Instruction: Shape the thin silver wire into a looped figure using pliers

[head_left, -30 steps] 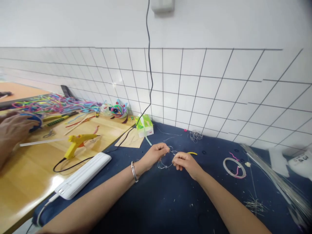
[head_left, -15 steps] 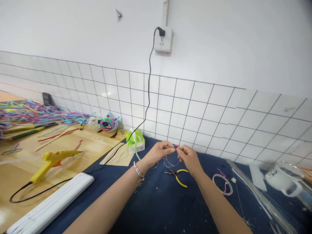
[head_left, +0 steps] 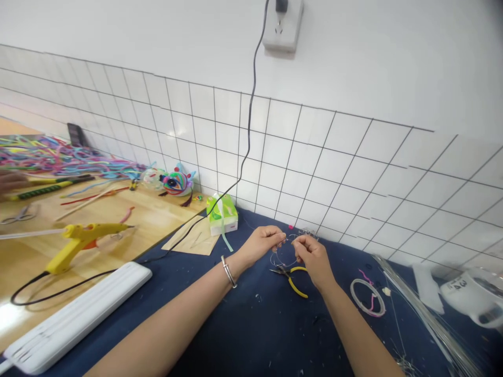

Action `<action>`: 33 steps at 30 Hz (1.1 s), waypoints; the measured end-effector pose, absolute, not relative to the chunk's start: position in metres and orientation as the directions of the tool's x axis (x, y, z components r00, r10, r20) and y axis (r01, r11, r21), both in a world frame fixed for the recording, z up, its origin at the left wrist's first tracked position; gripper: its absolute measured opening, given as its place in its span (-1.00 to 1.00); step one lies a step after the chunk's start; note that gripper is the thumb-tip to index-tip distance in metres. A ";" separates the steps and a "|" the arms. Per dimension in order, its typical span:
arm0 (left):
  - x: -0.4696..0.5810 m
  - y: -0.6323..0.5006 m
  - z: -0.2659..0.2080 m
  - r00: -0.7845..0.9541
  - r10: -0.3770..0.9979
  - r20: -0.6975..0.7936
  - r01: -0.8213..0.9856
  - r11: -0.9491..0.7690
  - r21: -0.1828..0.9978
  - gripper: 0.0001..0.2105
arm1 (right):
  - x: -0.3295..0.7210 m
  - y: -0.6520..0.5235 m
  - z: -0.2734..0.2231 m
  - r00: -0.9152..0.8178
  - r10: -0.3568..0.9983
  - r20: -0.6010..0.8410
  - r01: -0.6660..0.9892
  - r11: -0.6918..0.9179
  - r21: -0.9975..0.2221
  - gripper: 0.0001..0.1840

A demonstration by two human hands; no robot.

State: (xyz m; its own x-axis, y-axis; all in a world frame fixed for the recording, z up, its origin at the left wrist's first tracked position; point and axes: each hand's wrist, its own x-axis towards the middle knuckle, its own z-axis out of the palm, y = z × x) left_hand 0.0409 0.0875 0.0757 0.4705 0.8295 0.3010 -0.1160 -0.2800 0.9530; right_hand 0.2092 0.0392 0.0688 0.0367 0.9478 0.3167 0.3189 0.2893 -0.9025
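Observation:
My left hand (head_left: 268, 241) and my right hand (head_left: 313, 257) are held close together over the dark blue cloth, each pinching thin wire (head_left: 290, 238) at the fingertips. A loop of fine wire (head_left: 283, 265) shows below and between the fingers. Just under it lie pliers (head_left: 295, 287) with yellow handles, jaws pointing left. Behind the hands, a small pink piece (head_left: 291, 226) and a tangle of thin wire (head_left: 308, 233) sit near the tiled wall.
A tissue pack (head_left: 223, 214) stands left of my hands. At left are a yellow glue gun (head_left: 76, 243), a white power strip (head_left: 82, 318), colourful pipe cleaners (head_left: 70, 159) and another person's hand (head_left: 11, 183). Rightward lie a tape roll (head_left: 367, 297), long wires (head_left: 420, 314) and a white mug (head_left: 469, 296).
My hands have moved slightly apart, with wire showing between the fingertips. The camera view has tilted down a little. Another person's hand has come in at the left edge.

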 end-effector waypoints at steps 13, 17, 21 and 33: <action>0.046 0.086 0.069 0.505 0.832 0.230 -0.211 -0.139 0.968 -0.75 | 0.217 0.042 0.072 0.143 0.932 0.332 0.243 0.292 -0.925 -0.79; 0.047 0.087 0.066 0.487 0.840 0.240 -0.197 -0.162 0.967 -0.78 | 0.215 0.041 0.073 0.155 0.924 0.350 0.248 0.307 -0.919 -0.76; 0.045 0.087 0.065 0.540 0.803 0.254 -0.122 -0.224 0.967 -0.81 | 0.220 0.041 0.074 0.132 0.916 0.380 0.300 0.328 -0.896 -0.76; 0.047 0.091 0.060 0.546 0.776 0.316 0.081 -0.424 0.902 -0.89 | 0.233 0.049 0.072 -0.001 0.977 0.213 0.302 0.203 -0.931 -0.71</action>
